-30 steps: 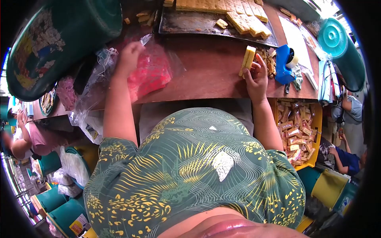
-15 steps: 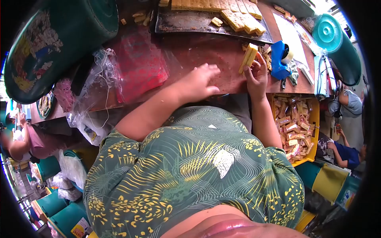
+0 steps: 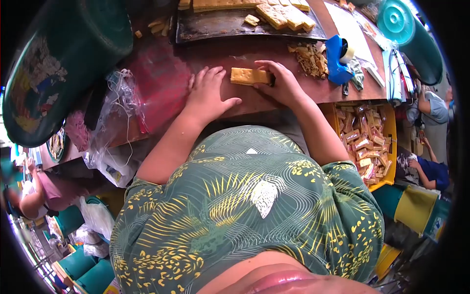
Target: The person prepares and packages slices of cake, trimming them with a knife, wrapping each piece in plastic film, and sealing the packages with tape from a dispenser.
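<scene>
A golden rectangular biscuit bar (image 3: 248,76) lies flat just above the brown tabletop or on it; I cannot tell which. My right hand (image 3: 283,82) grips its right end between thumb and fingers. To the left of the bar, my left hand (image 3: 209,93) rests palm down with fingers spread, holding nothing. Its fingertips reach the edge of the pink-red plastic sheets (image 3: 159,73). Behind both hands stands a dark baking tray (image 3: 210,32) with rows of similar biscuits (image 3: 279,14) and one small broken piece (image 3: 251,20).
A blue tape dispenser (image 3: 338,61) stands right of a crumb heap (image 3: 311,60). A yellow crate (image 3: 390,142) of wrapped biscuits sits below the table's right edge. Crumpled clear plastic (image 3: 115,115) hangs at left, beside a large green bin (image 3: 73,63). Other people are at both sides.
My right hand has moved left and lowered the biscuit bar from upright to lying flat. My left hand has shifted left, onto the table by the plastic sheets.
</scene>
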{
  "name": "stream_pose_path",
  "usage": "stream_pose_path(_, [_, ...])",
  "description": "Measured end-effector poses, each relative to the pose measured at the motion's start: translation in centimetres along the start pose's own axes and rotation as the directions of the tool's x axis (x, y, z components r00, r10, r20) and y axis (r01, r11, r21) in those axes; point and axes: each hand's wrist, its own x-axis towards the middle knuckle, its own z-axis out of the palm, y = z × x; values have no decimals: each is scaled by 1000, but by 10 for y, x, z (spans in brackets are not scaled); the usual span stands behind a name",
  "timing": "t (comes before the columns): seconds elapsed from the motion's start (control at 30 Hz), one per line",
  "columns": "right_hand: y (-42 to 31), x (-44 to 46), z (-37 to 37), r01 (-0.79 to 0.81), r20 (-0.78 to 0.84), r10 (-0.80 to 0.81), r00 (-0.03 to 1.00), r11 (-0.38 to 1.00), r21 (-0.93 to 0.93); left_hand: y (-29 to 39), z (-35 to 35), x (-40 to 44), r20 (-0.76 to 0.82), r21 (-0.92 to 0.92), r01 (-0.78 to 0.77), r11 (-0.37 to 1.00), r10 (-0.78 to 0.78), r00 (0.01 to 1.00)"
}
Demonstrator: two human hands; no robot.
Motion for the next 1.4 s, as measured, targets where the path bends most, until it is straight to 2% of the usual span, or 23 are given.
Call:
stream_pose_path(0.17, [-3,-4,-4,-8,-6,8,1000,1000,-30,-5,3,3,-20,7,-49,999,49,999])
stream_pose_path(0.2, [-2,-9,1,99,-109,-126,986,969,-228,-5,3,4,-27,10,-59,998,59,998])
stream_pose_path(0.27, [-10,-25,1,146,-179,-199,964,951,-272,-4,2,4,-28,-3,-71,997,71,997])
stream_pose_path(0.33, [-11,-49,3,286,-73,-319,945,913,-289,-6,-2,4,-16,-47,-70,996,69,997])
stream_pose_path(0.4, [-16,-69,8,356,111,-338,935,887,-294,-9,-6,16,-81,-154,-115,981,104,991])
stream_pose_path(0.43, [-19,-75,5,344,165,-302,939,842,-416,-11,-4,27,-133,-221,-145,964,117,984])
stream_pose_path(0.47, [1,-78,18,377,105,-391,914,729,-571,-14,-3,40,-190,-284,-176,942,125,974])
stream_pose_path(0.5, [-6,-77,17,339,55,-360,931,803,-489,-13,-1,54,-296,-239,-266,934,190,936])
stream_pose_path(0.53, [-13,-74,13,303,12,-326,945,865,-400,-14,2,72,-319,-317,-311,896,208,925])
stream_pose_path(0.6, [-17,-71,9,379,49,-385,922,867,-323,-9,-4,95,-207,-418,-232,878,157,966])
stream_pose_path(0.7, [-30,-73,-8,389,118,-372,921,895,-218,-2,5,111,-161,-254,-78,964,38,986])
stream_pose_path(0.73, [-36,-76,-15,370,142,-347,927,910,-188,5,3,105,-147,-37,-81,996,74,986])
stream_pose_path(0.83, [-40,-74,-29,330,98,-316,944,914,-236,13,-10,106,121,-261,-33,965,67,990])
stream_pose_path(0.9, [-45,-64,-39,314,38,-316,948,912,-264,21,-33,110,336,-408,63,911,85,938])
stream_pose_path(0.93, [-46,-59,-44,243,48,-239,970,930,-274,20,-32,109,321,-581,54,812,168,932])
stream_pose_path(1.0, [-57,-38,-56,300,-49,-351,935,857,-420,18,-33,104,245,-850,47,525,313,918])
stream_pose_path(1.03, [-62,-29,-55,274,-135,-366,921,852,-446,26,-48,97,263,-856,42,515,365,893])
stream_pose_path(1.13, [-50,-7,-57,346,-16,-388,922,839,-421,35,-55,78,208,-808,-98,581,437,875])
stream_pose_path(1.17, [-52,-7,-55,251,-24,-272,962,916,-313,41,-60,68,214,-740,-115,663,394,894])
stream_pose_path(1.23, [-59,-8,-50,30,6,-29,1000,996,-85,41,-53,61,59,-377,-399,836,452,890])
stream_pose_path(1.27, [-62,-9,-47,-93,45,92,995,995,27,40,-47,59,-3,-151,-494,856,499,866])
stream_pose_path(1.3, [-56,-12,-36,-19,-73,28,997,992,122,40,-40,58,36,-191,-428,883,442,896])
stream_pose_path(1.4, [-32,-20,-27,175,-15,-180,984,968,-178,48,-45,47,7,-267,-372,889,388,922])
